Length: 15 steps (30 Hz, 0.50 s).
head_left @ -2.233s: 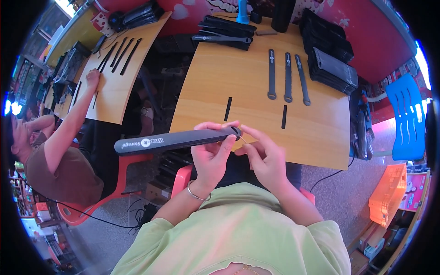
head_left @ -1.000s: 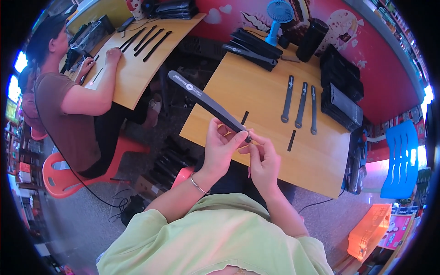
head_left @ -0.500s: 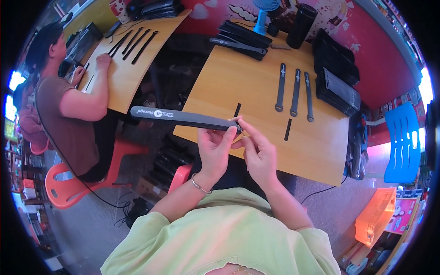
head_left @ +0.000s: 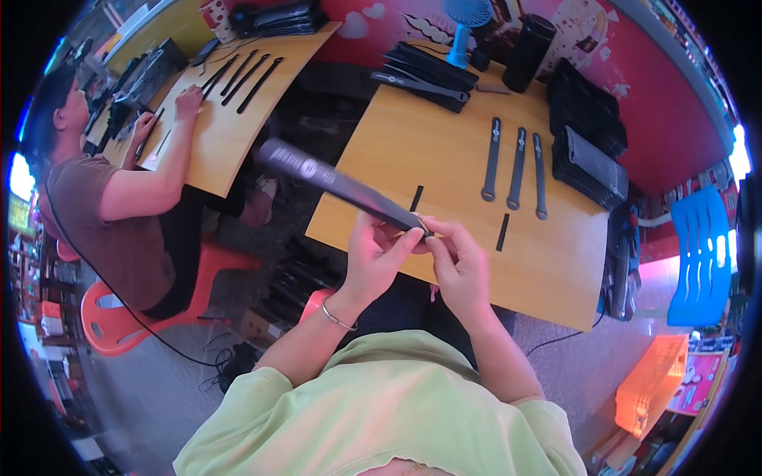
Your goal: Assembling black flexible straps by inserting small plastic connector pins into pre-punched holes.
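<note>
A stack of dark grey straps (head_left: 341, 186) with pale printing juts up and to the left from my hands, its far end smeared by motion. My left hand (head_left: 375, 252) is closed around the near end, thumb on top. At that same end, the fingers of my right hand (head_left: 456, 258) pinch the strap tip, and what exactly lies between them is too small to make out. Beyond my hands, three grey straps with looped ends lie side by side on the table, the middle strap (head_left: 517, 168) among them. Two short black strips, one a strip (head_left: 502, 232) at the right, mark the tabletop.
Piled black straps (head_left: 429, 75), a blue fan (head_left: 460, 32) and a black cylinder (head_left: 529, 54) stand along the table's (head_left: 556, 278) back. Stacked black pouches (head_left: 589, 166) sit at its right edge. A co-worker (head_left: 103, 198) handles straps at another table (head_left: 262, 103) on the left.
The far end of the strap stack has swung up and toward the right, so it now slants. Both hands stay together at its near end. The whole view has shifted slightly.
</note>
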### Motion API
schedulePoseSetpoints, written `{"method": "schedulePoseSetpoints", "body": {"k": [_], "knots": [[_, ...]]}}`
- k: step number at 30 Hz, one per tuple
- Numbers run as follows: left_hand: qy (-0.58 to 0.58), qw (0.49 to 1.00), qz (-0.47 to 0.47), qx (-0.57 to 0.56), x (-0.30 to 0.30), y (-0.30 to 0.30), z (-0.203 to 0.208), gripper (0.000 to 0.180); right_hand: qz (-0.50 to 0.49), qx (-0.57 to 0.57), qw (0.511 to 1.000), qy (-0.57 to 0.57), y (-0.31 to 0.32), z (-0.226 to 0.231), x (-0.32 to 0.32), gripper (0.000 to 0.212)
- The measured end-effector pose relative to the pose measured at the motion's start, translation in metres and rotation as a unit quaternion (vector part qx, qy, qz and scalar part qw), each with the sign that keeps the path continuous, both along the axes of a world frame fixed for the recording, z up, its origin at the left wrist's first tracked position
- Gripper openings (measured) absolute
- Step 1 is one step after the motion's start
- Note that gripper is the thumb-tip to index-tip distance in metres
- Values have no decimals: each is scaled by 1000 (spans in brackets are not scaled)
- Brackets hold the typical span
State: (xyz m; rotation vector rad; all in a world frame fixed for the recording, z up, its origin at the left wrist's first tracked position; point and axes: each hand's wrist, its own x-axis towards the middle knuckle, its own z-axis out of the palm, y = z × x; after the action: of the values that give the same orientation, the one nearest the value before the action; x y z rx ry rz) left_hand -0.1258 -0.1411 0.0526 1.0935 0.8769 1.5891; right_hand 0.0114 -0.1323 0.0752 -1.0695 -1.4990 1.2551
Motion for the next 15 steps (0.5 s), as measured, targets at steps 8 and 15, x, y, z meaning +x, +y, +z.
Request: {"method": "schedulePoseSetpoints", "body": {"k": [8,15], "knots": [[-53,997,53,0,18,-7,-3,29,-24,48,993,-110,-6,-2,-2,25],[-66,996,-44,-44,1,-1,0,34,-17,97,992,-85,-5,-5,2,25]]}}
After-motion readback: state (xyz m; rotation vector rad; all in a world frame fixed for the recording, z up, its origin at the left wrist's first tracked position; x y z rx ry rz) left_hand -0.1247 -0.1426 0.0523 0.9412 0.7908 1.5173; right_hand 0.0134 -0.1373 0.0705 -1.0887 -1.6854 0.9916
